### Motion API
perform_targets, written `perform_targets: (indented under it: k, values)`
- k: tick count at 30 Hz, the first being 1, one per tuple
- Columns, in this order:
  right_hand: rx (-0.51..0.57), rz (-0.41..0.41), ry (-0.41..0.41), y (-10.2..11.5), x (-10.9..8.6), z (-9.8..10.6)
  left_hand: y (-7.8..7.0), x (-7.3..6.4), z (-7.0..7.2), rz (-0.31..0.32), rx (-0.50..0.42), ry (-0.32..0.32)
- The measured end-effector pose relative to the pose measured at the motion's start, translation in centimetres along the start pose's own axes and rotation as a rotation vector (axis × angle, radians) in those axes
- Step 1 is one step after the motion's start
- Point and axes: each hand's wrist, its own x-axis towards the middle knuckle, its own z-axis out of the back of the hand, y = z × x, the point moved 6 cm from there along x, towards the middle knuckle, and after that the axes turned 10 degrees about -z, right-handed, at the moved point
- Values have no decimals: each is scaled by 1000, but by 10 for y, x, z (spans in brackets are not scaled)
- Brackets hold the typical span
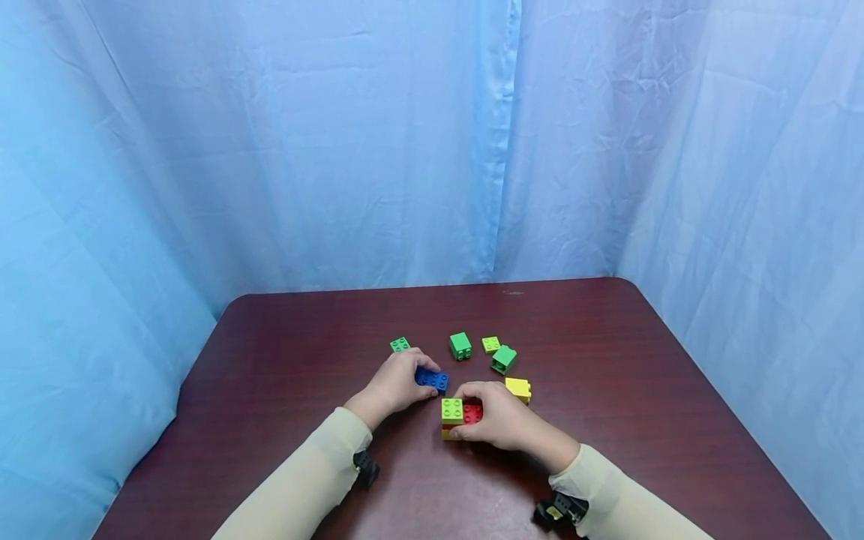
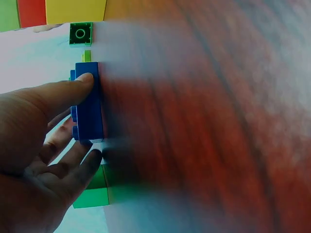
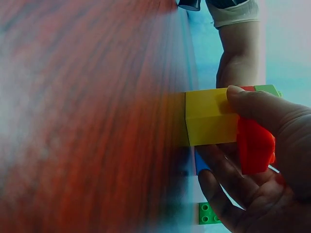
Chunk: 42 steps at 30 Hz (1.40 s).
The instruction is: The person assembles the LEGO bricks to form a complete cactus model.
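Observation:
My left hand (image 1: 398, 381) pinches a long blue brick (image 1: 433, 380), studs upward, between thumb and fingers. In the left wrist view the thumb lies on the near long side of the blue brick (image 2: 89, 109), which stands close to the tabletop. To its right and nearer, my right hand (image 1: 502, 417) grips a small stack of bricks. That stack has a yellow brick (image 3: 210, 116) at the bottom, a red brick (image 1: 472, 413) over it and a lime brick (image 1: 452, 409) on top at the left end. The right thumb presses the stack's near side; fingers reach behind it.
Beyond the hands lie a green brick (image 1: 400, 344), a second green brick (image 1: 461, 346) and a flat lime brick (image 1: 490, 344), with another green brick (image 1: 503, 359) beside it. A yellow brick (image 1: 517, 388) sits just past the right hand. Blue curtains (image 1: 378, 165) surround the brown table (image 1: 304, 330).

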Motion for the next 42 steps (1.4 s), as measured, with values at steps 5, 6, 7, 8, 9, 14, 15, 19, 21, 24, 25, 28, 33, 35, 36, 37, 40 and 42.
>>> perform_targets:
  k: [5, 6, 7, 8, 9, 14, 15, 19, 21, 24, 25, 28, 33, 35, 36, 37, 40, 42]
  values:
    - [6, 9, -3, 1, 0, 0, 0, 0, 0, 0, -42, 0]
    - [3, 11, -6, 1, 0, 0, 1, 0, 0, 2, -49, -1]
    - [0, 13, -9, 1, 0, -1, 2, 0, 0, 4, -52, -1]
    - [-2, 16, -12, 1, 0, -1, 2, 0, -1, 7, -53, 1]
    - [-6, 18, -14, 1, 0, -1, 3, 0, -1, 7, -51, 1]
    - [-2, 15, -17, 2, -1, -1, 5, 0, -2, 8, -40, 2]
    - [0, 13, -17, 2, -1, -1, 5, 0, -2, 4, -35, 2]
    - [0, 11, -19, 1, -1, -1, 5, 0, -2, 11, -31, 1]
    - [-5, 11, -21, 1, -1, -1, 5, -1, -3, 15, -32, -1]
    - [-11, 12, -23, 0, -1, -1, 6, -2, -3, 21, -35, -5]
    - [-12, 13, -23, 1, -1, -1, 6, -2, -3, 22, -37, -6]
    - [-15, 14, -24, 1, -1, -2, 6, -4, -2, 20, -45, -9]
    - [-11, 18, -27, 1, 0, -2, 6, -6, 1, 16, -68, -23]
    - [-9, 19, -26, 0, 0, -2, 5, -7, 3, 19, -83, -26]
    - [-8, 20, -24, 0, 0, -2, 5, -7, 4, 20, -90, -28]
    - [-6, 20, -22, 0, 0, -2, 4, -8, 5, 23, -98, -29]
    - [-4, 18, -16, -1, 0, -3, 3, -11, 7, 29, -119, -29]
    - [-2, 18, -17, -2, 0, -3, 3, -13, 8, 32, -129, -32]
